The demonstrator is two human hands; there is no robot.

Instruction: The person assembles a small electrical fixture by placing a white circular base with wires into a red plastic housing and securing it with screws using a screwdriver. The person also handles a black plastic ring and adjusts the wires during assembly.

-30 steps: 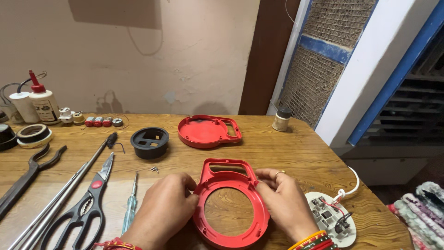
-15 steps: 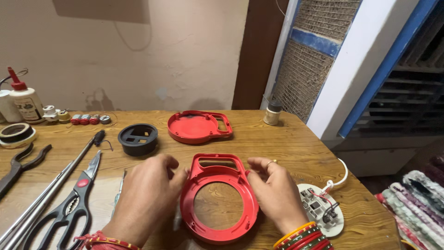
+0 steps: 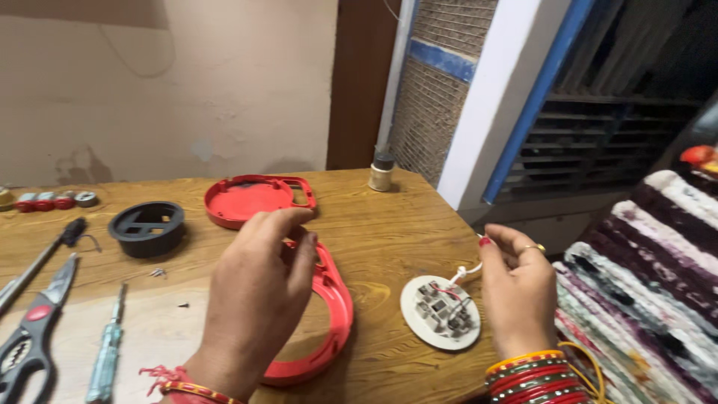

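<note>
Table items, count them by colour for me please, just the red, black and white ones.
Red: 2, ring frame and cover
Black: 1, round cup
White: 1, disc
Total: 4

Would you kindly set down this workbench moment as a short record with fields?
Setting: wooden table beside a wall
Left hand: resting on the red ring frame, fingers curled over its top edge
Right hand: pinching the white wire of the round white circuit disc
Behind: red cover, black round housing, small spool
Left side of table: scissors, screwdriver, loose screws
Far right: striped cloth
</note>
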